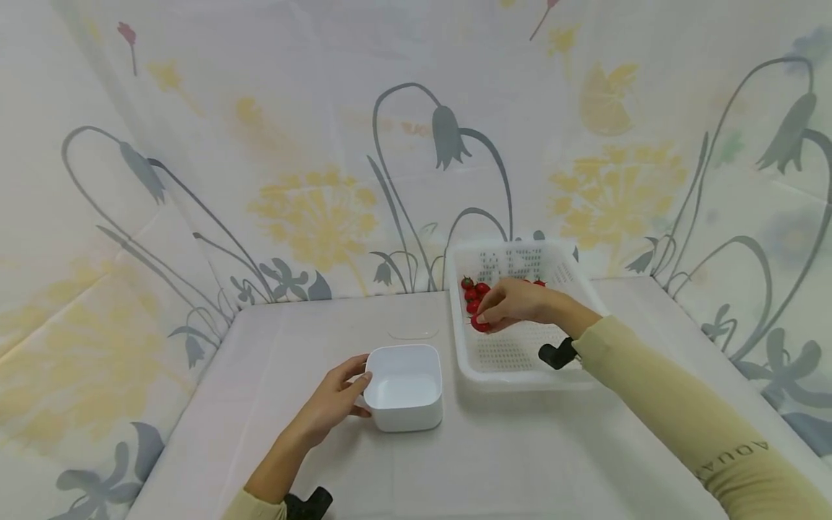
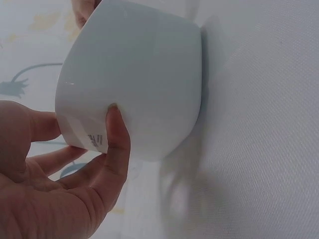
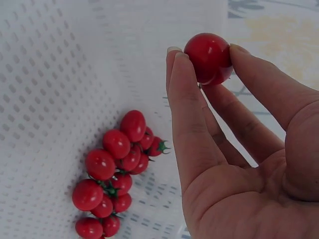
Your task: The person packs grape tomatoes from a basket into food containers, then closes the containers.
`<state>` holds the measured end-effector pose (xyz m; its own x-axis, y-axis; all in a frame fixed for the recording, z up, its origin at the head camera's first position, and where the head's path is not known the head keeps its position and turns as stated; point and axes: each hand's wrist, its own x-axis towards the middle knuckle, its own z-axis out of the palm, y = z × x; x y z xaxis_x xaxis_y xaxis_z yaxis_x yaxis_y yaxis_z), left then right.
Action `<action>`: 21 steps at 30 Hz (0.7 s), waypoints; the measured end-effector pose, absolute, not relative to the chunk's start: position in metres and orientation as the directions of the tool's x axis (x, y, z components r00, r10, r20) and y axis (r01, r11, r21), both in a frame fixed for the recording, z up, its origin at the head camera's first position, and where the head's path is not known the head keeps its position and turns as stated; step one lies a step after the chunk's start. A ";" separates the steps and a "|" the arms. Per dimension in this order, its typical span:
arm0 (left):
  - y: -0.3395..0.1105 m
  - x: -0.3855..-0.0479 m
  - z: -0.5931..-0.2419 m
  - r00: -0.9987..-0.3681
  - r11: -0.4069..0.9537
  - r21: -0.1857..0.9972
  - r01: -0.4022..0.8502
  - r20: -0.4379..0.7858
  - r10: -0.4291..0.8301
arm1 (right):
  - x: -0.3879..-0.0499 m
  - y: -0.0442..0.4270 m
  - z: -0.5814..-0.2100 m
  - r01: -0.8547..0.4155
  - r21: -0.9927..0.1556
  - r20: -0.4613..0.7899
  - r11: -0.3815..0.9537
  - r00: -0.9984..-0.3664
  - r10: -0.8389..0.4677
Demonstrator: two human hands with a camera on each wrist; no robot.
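I have the right hand point(image 1: 520, 300) clamped, thumb and fingertips, on a cherry tomato point(image 3: 207, 56) over the basket point(image 1: 460, 354), at two o'clock from the white container point(image 1: 408, 420), which the left hand point(image 1: 334, 399) grips at nine o'clock. I judge the tomato light, firm yet easily bruised, and slick-skinned, so I'd take its widest sides with gentle pressure.

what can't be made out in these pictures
Head: the full spread of cherry tomatoes in the basket, partly behind the right hand.
Head, left wrist: the underside of the white container, hidden beneath its walls.
Left wrist: the label, print too small to read.
Right wrist: the tomato pile's lower end, cut off by the bottom edge.
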<state>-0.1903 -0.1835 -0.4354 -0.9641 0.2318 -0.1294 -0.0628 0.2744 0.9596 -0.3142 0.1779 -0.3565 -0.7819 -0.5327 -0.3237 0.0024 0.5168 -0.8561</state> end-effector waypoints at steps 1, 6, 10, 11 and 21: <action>-0.184 -0.191 -0.436 -0.964 0.273 0.960 -0.061 -0.128 0.233 | -0.313 0.179 -0.355 0.001 -0.857 -0.321 0.515 -0.783 -0.533; -0.185 -0.192 -0.437 -0.962 0.270 0.961 -0.065 -0.132 0.238 | -0.306 0.183 -0.350 -0.005 -0.874 -0.294 0.487 -0.791 -0.536; -0.185 -0.193 -0.437 -0.960 0.266 0.961 -0.070 -0.137 0.245 | -0.298 0.184 -0.346 -0.017 -0.887 -0.266 0.461 -0.797 -0.543; -0.185 -0.193 -0.437 -0.959 0.265 0.962 -0.069 -0.137 0.246 | -0.296 0.184 -0.345 -0.015 -0.890 -0.263 0.456 -0.799 -0.540; -0.184 -0.192 -0.436 -0.961 0.264 0.962 -0.068 -0.134 0.243 | -0.272 0.174 -0.337 -0.057 -0.915 -0.172 0.399 -0.840 -0.515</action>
<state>-0.1916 -0.1838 -0.4360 -0.9608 0.2426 -0.1343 -0.0677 0.2644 0.9620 -0.2715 0.1741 -0.3374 -0.8399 -0.5148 -0.1721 -0.0568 0.3987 -0.9153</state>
